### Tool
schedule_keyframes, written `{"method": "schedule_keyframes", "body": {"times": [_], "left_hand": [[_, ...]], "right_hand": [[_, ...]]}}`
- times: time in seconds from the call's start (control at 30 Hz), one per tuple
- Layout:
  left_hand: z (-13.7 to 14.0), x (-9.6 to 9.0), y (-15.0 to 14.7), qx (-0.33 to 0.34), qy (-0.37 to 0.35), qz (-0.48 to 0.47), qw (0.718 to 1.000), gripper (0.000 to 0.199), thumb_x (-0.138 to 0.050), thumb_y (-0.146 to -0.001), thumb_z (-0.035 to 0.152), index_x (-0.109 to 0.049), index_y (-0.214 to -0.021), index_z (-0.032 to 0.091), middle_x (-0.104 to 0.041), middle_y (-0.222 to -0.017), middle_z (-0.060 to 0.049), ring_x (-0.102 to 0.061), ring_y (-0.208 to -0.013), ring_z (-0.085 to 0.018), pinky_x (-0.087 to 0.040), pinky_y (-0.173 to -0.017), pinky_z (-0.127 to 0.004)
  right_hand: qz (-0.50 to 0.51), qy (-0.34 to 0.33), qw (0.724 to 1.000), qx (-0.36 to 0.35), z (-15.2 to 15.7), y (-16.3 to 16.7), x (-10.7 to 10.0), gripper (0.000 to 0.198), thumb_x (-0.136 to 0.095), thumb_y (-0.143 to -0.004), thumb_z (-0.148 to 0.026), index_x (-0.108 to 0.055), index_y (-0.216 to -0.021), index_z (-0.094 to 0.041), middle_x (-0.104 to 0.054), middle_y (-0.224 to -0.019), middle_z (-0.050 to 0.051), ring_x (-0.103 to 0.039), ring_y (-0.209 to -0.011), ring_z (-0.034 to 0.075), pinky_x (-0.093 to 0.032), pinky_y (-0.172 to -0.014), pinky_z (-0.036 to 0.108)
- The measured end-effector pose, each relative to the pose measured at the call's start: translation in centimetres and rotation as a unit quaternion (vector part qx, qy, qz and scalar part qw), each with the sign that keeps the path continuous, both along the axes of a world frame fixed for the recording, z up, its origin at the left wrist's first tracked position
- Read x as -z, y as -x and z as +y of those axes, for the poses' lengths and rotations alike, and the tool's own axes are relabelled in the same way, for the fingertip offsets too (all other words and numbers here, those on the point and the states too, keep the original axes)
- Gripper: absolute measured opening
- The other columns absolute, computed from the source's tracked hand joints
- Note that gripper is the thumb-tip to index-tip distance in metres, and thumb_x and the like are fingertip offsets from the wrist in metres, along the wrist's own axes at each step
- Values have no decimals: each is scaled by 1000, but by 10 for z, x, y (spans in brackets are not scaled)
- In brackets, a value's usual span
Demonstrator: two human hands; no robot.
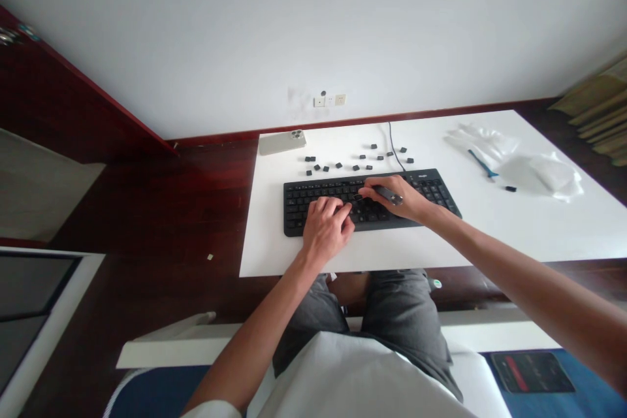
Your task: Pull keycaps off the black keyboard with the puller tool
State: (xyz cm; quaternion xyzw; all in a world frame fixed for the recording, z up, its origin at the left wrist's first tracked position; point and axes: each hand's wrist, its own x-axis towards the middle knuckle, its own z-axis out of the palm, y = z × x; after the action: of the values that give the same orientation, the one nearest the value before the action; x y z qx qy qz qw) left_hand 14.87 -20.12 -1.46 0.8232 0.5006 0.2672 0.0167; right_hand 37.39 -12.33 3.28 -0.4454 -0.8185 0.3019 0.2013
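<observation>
A black keyboard lies on the white table, slightly tilted toward the right. My left hand rests palm down over its front middle part, fingers apart and lying on the keys. My right hand is closed around a keycap puller with a dark handle; its tip reaches down to the middle keys, close to my left fingers. Some key positions there look bare, but the hands partly cover them. Behind the keyboard several loose black keycaps are scattered on the table.
At the table's back left lies a phone. A cable runs from the keyboard over the back edge. On the right are clear plastic bags, a small blue brush-like tool and one more keycap. Another phone lies beside my seat.
</observation>
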Motion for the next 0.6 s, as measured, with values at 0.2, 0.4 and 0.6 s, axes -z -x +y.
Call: {"method": "schedule_keyframes", "body": {"times": [0.2, 0.4, 0.6], "left_hand": [[0, -5, 2, 9, 11, -6, 1000, 31, -62, -98, 20, -77, -125, 21, -71, -114, -9, -59, -109, -27, -49, -93, -47], [-1, -7, 1, 40, 23, -6, 999, 35, -64, -96, 17, -77, -127, 27, -71, -119, -7, -59, -112, -26, -48, -98, -47], [-1, -6, -1, 25, 21, -19, 999, 31, -65, -96, 20, -76, -124, 22, -71, -118, -9, -60, -113, -27, -48, -100, -47]], "right_hand": [[-48, -14, 996, -80, 11, 2, -13, 50, -51, -105, -58, -53, -71, -21, -51, -60, -2, -38, -59, 13, -31, -60, 31], [-118, -18, 987, -104, 15, 14, -20, 42, -52, -106, -46, -48, -71, -22, -51, -60, -1, -37, -56, 13, -28, -60, 33], [-126, -45, 986, -99, 12, 13, -16, 38, -52, -106, -45, -51, -74, -22, -58, -67, 2, -43, -60, 15, -28, -61, 33]]}}
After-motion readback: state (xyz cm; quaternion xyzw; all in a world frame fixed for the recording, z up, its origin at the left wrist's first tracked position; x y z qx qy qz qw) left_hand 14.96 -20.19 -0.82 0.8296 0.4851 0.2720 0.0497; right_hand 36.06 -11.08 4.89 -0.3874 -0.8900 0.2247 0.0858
